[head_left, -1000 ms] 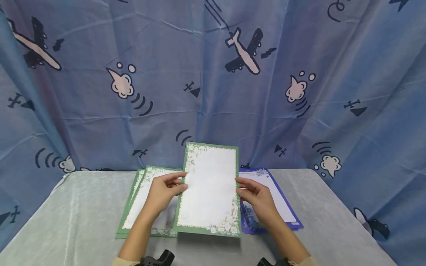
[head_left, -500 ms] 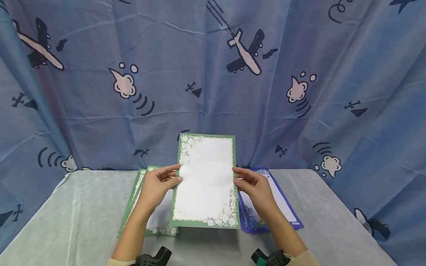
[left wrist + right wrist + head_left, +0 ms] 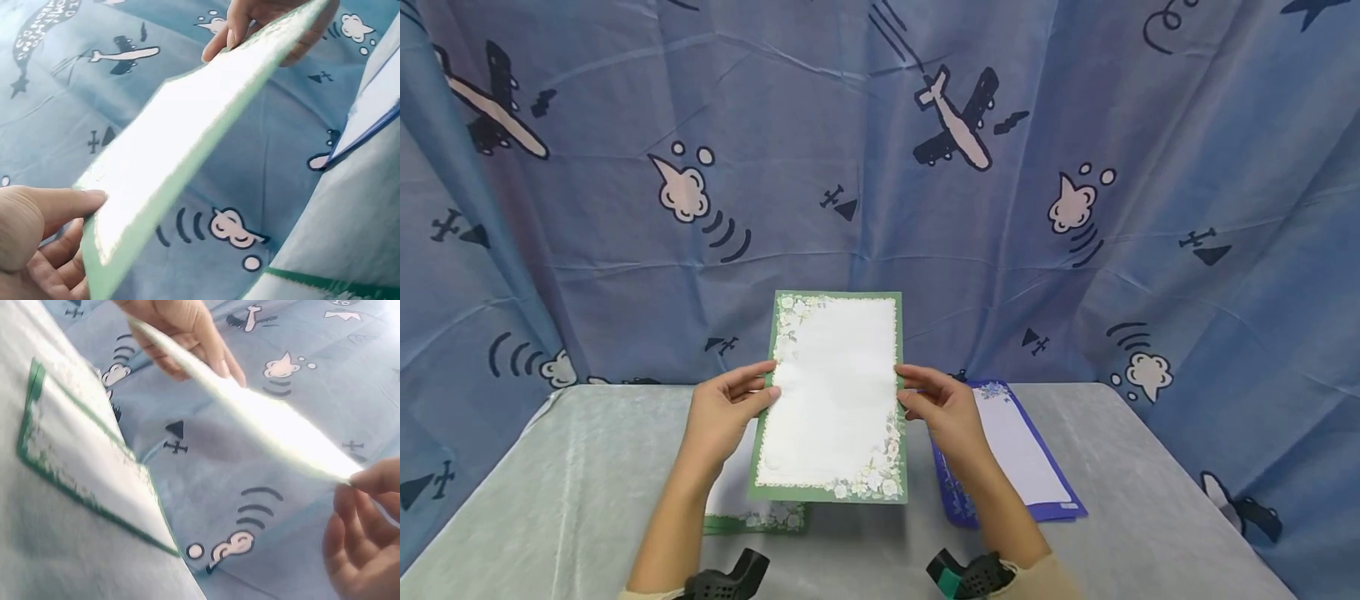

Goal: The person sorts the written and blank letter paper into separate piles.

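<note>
Between both hands a sheet of paper (image 3: pixel 835 396) with a green floral border is held up above the table, its face tilted toward me. My left hand (image 3: pixel 722 417) pinches its left edge between thumb and fingers. On the opposite edge my right hand (image 3: pixel 947 412) pinches it the same way. Below and behind it, at the left, lies a stack of matching green-bordered sheets (image 3: pixel 730 492), partly hidden by the held sheet and left hand. The right wrist view shows that green stack (image 3: pixel 94 462) on the table, apart from the held sheet.
Right of centre lies a stack of blue-bordered floral sheets (image 3: pixel 1018 446), partly covered by my right forearm. A pale cloth covers the table (image 3: pixel 1150 517). Behind its far edge hangs a blue curtain (image 3: pixel 880 208) printed with airplanes.
Both hands have lifted the green-bordered sheet and carried it left, from between the two stacks to partly over the green stack. The grip on both edges stays the same.
</note>
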Tool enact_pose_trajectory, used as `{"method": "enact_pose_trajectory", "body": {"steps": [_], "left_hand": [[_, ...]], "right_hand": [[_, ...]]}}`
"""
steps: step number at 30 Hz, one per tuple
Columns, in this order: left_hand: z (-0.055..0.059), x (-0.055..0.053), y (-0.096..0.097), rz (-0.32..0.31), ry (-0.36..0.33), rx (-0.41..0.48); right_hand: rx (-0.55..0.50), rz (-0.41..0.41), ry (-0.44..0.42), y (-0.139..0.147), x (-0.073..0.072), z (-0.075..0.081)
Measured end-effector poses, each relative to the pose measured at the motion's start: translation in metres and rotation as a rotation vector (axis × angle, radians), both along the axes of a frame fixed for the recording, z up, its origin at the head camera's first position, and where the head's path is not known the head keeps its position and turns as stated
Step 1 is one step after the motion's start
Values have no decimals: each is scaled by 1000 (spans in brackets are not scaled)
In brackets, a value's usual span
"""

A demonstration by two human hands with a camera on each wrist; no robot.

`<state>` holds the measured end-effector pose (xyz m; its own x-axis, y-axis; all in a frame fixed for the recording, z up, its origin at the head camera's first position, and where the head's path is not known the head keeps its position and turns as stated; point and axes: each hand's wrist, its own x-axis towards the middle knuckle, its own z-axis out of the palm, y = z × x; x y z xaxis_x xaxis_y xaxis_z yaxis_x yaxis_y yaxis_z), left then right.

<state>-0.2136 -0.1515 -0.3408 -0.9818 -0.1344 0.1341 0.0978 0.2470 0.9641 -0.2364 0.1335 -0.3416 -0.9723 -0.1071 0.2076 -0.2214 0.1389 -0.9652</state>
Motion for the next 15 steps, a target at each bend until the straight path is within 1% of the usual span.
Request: {"method": "enact_pose_trajectory", "body": {"steps": [6,12,15], "left_hand": [[4,0,-8,6,-29,3],[6,2,-16,31,-55,-15],[5,3,-20,47,-71,-23]], "right_hand": [[-40,-18,-28,-14,-4,1],[-78,-18,-6,-29,-10,2],[-83,-15,9,-35,-11,-1]]}}
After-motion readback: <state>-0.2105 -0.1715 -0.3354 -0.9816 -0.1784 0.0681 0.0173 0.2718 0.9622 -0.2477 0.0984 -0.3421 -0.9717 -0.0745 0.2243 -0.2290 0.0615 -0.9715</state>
